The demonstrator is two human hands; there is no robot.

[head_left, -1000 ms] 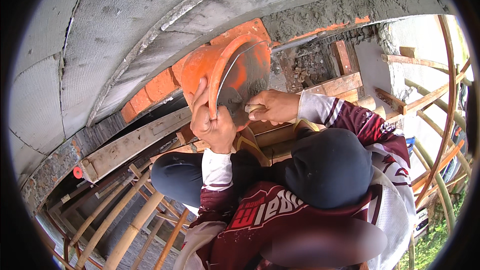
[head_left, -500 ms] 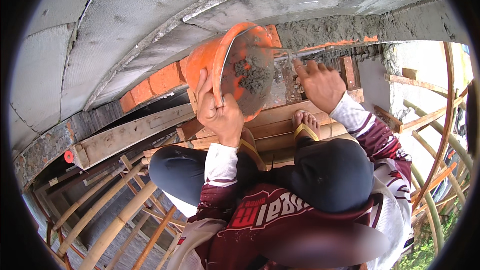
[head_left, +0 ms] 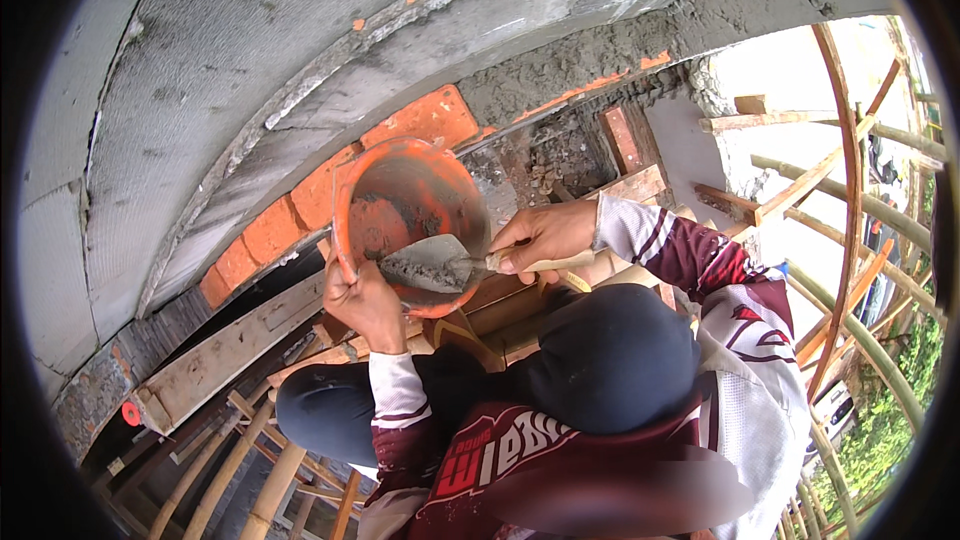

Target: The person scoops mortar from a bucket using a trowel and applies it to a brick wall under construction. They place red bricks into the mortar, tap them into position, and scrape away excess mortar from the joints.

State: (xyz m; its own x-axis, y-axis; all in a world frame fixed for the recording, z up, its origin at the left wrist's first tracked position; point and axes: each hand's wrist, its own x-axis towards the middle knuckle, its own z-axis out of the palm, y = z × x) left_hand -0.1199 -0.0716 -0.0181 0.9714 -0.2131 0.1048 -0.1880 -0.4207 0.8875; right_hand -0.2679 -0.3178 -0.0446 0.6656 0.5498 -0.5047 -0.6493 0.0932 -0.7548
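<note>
My left hand (head_left: 368,308) grips the near-left rim of an orange bucket (head_left: 400,170), which leans toward me with its mouth facing up. Grey mortar smears the inside of the bucket. In my right hand (head_left: 560,232) is a trowel (head_left: 447,247), held by its light wooden handle. Its blade lies over the near side of the bucket's mouth and carries a lump of wet mortar (head_left: 430,275). Fingers of my left hand are close to the blade's tip; whether they touch it I cannot tell.
Beyond the bucket runs a row of orange bricks (head_left: 420,120) under a grey wall (head_left: 260,50), with rough mortar (head_left: 580,60) to the right. A timber beam (head_left: 240,340) lies at left. Bamboo poles (head_left: 890,215) cross at right. My knees (head_left: 610,355) are bent close below the bucket.
My right hand has come from beside the wall to the bucket, and the trowel blade now shows over its mouth with mortar. The bucket has shifted left and nearer, its mouth turned more upward.
</note>
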